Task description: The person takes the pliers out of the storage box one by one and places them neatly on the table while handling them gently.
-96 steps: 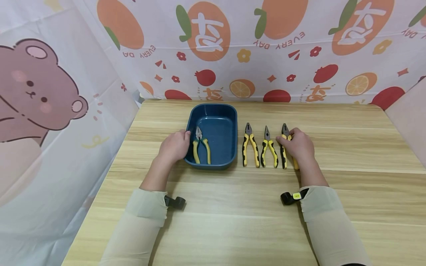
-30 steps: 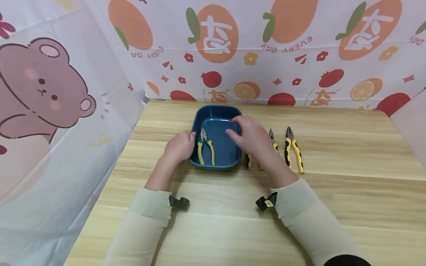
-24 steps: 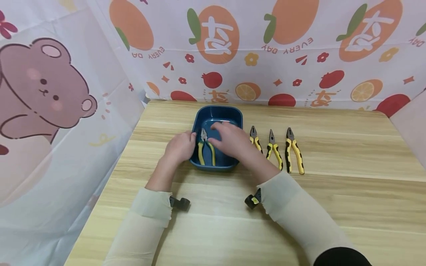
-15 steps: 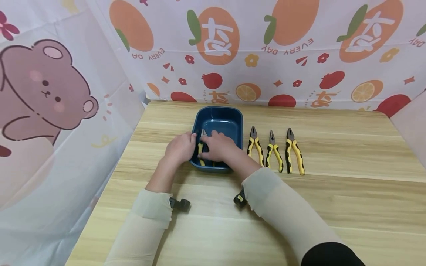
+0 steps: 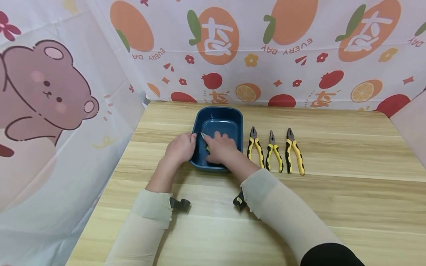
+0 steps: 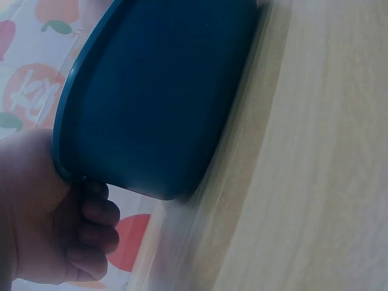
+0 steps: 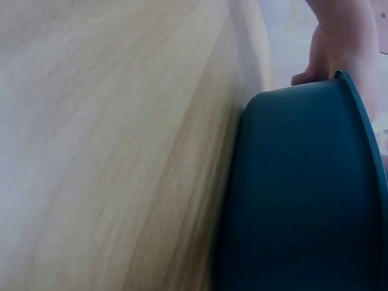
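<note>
A blue rectangular tray point(image 5: 235, 129) stands on the table. My left hand point(image 5: 179, 148) grips its left rim, the thumb over the edge; the left wrist view shows the other fingers curled outside the tray point(image 6: 151, 103). My right hand point(image 5: 221, 147) reaches inside the tray and holds a pair of pliers point(image 5: 203, 135). Only the pale jaws and a bit of yellow handle show; the hand covers the rest. In the right wrist view the outer wall of the tray point(image 7: 297, 182) hides the right hand's fingers.
To the right of the tray lie three yellow-and-black pliers in a row: combination pliers point(image 5: 254, 140), smaller long-nose pliers point(image 5: 272, 139) and further combination pliers point(image 5: 291, 135). Their handles are spread. A fruit-print cloth point(image 5: 259, 74) hangs behind the wooden table point(image 5: 349, 155).
My right hand has left the rightmost pliers, come leftwards into the tray and taken hold of the pliers there, whose jaws now tilt left. The left hand stays on the rim.
</note>
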A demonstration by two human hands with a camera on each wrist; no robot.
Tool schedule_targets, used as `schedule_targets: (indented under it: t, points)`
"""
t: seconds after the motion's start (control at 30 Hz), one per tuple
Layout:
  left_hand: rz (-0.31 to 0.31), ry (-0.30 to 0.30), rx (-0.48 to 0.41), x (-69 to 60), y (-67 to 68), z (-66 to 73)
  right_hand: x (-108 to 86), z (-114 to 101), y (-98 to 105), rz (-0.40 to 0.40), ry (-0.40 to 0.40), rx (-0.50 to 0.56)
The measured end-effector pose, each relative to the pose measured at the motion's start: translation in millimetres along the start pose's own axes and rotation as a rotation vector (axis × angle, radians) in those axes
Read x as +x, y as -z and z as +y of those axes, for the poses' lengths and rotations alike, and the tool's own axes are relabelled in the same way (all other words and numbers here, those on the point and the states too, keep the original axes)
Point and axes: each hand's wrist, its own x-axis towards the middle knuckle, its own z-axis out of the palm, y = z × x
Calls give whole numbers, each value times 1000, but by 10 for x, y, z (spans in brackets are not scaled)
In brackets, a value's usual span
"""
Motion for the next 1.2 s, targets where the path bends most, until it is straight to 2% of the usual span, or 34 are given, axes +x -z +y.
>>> schedule_targets:
  t: [0.3,0.57,0.77,0.87,0.97,1.1,1.2]
  points:
    - [-8,7,-1,-1,12,11,50,83,-2,-8,-110,55]
    - [-5,1,-7,-7,17,31,90,112,-15,-9,-103,79]
    - [-9,-6,-6,2,15,40,105,139,-22,22,-112,120]
    - [-15,0,-4,6,22,43,111,147,-12,73,-119,188]
    - [-19,11,-3,8,34,36,94,147,36,172,-124,301]
    - [-19,16,-1,11,47,16,-2,173,176,299,-105,511]
    - [-12,13,5,11,51,5,-130,243,311,339,-65,695]
